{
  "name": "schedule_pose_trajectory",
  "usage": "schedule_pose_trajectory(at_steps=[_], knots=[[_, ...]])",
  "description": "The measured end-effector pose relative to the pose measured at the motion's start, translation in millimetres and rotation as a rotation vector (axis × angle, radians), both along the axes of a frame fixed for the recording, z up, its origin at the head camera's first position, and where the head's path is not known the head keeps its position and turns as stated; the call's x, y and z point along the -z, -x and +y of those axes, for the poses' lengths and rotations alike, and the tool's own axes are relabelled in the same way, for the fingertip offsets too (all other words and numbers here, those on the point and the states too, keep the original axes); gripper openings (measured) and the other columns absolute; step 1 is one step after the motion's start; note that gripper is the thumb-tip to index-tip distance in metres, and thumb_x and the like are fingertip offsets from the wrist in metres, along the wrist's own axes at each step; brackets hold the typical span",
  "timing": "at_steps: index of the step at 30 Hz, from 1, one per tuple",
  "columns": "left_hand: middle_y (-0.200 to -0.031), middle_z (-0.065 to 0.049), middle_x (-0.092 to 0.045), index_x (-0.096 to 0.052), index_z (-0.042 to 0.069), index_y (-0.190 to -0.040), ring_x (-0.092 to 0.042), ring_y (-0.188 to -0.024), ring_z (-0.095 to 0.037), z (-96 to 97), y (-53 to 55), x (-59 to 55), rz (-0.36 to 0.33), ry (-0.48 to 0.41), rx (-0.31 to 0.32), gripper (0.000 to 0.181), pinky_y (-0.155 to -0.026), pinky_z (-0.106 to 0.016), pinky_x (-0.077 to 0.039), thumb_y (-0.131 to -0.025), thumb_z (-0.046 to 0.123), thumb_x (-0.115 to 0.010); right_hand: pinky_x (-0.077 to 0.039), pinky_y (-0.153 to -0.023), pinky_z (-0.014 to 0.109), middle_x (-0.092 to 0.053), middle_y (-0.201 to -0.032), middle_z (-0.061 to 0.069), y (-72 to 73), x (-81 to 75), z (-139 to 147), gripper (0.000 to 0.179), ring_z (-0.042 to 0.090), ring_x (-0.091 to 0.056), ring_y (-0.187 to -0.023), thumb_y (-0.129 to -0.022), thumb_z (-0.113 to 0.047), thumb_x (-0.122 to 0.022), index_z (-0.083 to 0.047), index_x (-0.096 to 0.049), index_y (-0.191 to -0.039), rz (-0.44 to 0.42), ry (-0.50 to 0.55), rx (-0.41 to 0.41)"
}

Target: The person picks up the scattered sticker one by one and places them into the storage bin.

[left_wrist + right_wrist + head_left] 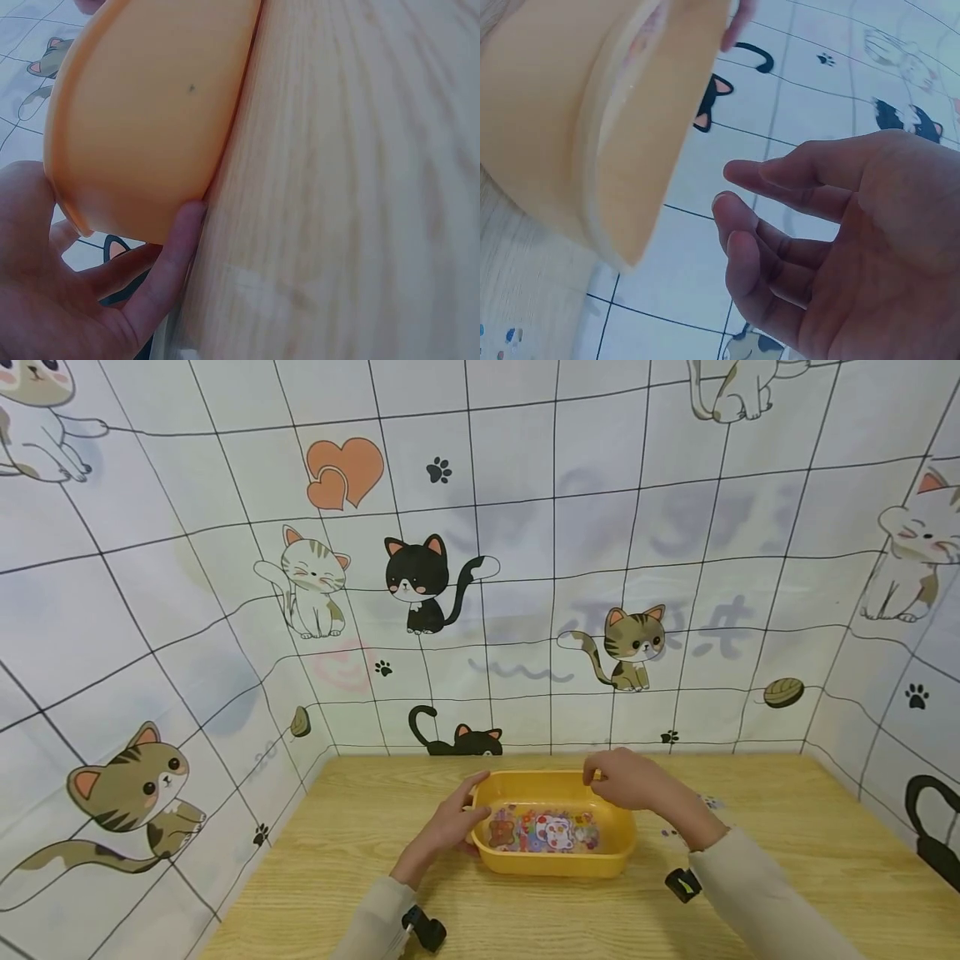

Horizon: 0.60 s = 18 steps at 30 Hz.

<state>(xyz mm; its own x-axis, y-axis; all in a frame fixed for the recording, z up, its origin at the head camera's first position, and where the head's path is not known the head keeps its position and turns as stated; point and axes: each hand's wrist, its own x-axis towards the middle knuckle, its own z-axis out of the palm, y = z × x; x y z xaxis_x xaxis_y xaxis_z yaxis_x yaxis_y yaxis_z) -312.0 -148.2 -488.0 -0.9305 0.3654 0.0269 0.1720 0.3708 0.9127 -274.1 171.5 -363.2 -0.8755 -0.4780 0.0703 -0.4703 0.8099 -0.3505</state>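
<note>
A yellow plastic basin [555, 865] with rounded corners stands on the wooden table. On its floor lies a colourful cartoon layer [551, 832] of a brown bear and a white animal; whether it is printed or loose stickers I cannot tell. My left hand [450, 822] grips the basin's left end, thumb at the rim and fingers against the outer wall, as the left wrist view shows. Over the right end hovers my right hand [626, 778], its fingers loosely curled. In the right wrist view that hand [840, 240] holds nothing and is apart from the basin [540, 112].
The light wooden tabletop [345, 877] meets a white gridded cloth [517, 635] with cartoon cats at the back and sides. Small coloured marks [670, 832] lie on the table right of the basin. Each sleeve carries a black wrist device [425, 929].
</note>
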Motion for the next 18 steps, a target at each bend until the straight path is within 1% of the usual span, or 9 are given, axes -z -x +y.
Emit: schedule_pose_trajectory(at_steps=[2,4,6,8,11,12,14,18], knots=[[-0.143,-0.03,-0.05,-0.035,0.03,-0.161,-0.067,-0.107,-0.038,0.1,0.3,0.5,-0.003,0.002,-0.005,0.063,-0.054,-0.046,-0.065,-0.104,0.027,-0.061,-0.05,-0.062,0.03,-0.075,-0.104,0.01,-5.5,-1.2,6,0.017,0.015,-0.06,-0.075,-0.097,-0.008,-0.06,-0.009,-0.075,-0.105,0.015,0.028,0.022],[-0.143,-0.03,-0.05,-0.036,0.032,-0.16,-0.067,-0.108,-0.038,0.0,0.3,1.5,-0.008,0.006,-0.014,0.062,-0.054,-0.046,-0.065,-0.104,0.027,-0.061,-0.054,-0.065,0.031,-0.075,-0.103,0.007,-9.5,-0.7,13,0.017,0.016,-0.064,-0.08,-0.098,-0.01,-0.06,-0.01,-0.075,-0.105,0.05,0.043,0.04],[-0.143,-0.03,-0.049,-0.037,0.035,-0.159,-0.065,-0.109,-0.039,-0.1,0.1,2.3,-0.011,0.01,-0.021,0.061,-0.054,-0.046,-0.065,-0.104,0.026,-0.061,-0.054,-0.063,0.032,-0.075,-0.101,0.006,-13.0,0.6,20,0.016,0.016,-0.064,-0.079,-0.1,-0.012,-0.059,-0.01,-0.075,-0.106,0.074,0.062,0.061],[-0.144,-0.03,-0.048,-0.037,0.035,-0.159,-0.065,-0.11,-0.039,-0.4,-0.1,2.6,-0.012,0.011,-0.024,0.061,-0.054,-0.046,-0.065,-0.104,0.025,-0.061,-0.054,-0.056,0.031,-0.074,-0.098,0.006,-15.8,2.8,27,0.016,0.015,-0.063,-0.07,-0.101,-0.014,-0.059,-0.01,-0.074,-0.106,0.087,0.091,0.09],[-0.143,-0.031,-0.048,-0.037,0.034,-0.16,-0.066,-0.108,-0.039,-0.4,-0.3,1.7,-0.001,0.005,-0.017,0.061,-0.054,-0.046,-0.065,-0.104,0.024,-0.06,-0.049,-0.043,0.027,-0.072,-0.095,0.008,-18.5,7.4,38,0.018,0.013,-0.055,-0.053,-0.103,-0.014,-0.058,-0.008,-0.073,-0.109,0.067,0.155,0.132],[-0.143,-0.032,-0.048,-0.036,0.033,-0.16,-0.066,-0.107,-0.039,-0.2,-0.2,1.3,0.002,0.004,-0.015,0.061,-0.054,-0.046,-0.065,-0.104,0.024,-0.06,-0.047,-0.041,0.026,-0.072,-0.094,0.009,-19.2,9.6,42,0.018,0.013,-0.053,-0.05,-0.103,-0.014,-0.057,-0.007,-0.072,-0.111,0.062,0.17,0.145],[-0.143,-0.032,-0.049,-0.036,0.033,-0.16,-0.067,-0.106,-0.04,0.4,0.3,0.7,0.006,0.002,-0.012,0.061,-0.053,-0.046,-0.065,-0.104,0.024,-0.06,-0.047,-0.042,0.025,-0.071,-0.093,0.008,-20.1,13.6,50,0.019,0.012,-0.054,-0.051,-0.103,-0.014,-0.057,-0.006,-0.072,-0.112,0.07,0.19,0.158],[-0.143,-0.031,-0.049,-0.036,0.034,-0.16,-0.065,-0.11,-0.04,1.4,1.0,0.5,0.004,0.009,-0.011,0.062,-0.053,-0.046,-0.065,-0.103,0.024,-0.06,-0.049,-0.047,0.026,-0.072,-0.091,0.006,-22.5,20.6,65,0.019,0.011,-0.057,-0.057,-0.103,-0.015,-0.059,-0.004,-0.072,-0.111,0.086,0.218,0.187]])
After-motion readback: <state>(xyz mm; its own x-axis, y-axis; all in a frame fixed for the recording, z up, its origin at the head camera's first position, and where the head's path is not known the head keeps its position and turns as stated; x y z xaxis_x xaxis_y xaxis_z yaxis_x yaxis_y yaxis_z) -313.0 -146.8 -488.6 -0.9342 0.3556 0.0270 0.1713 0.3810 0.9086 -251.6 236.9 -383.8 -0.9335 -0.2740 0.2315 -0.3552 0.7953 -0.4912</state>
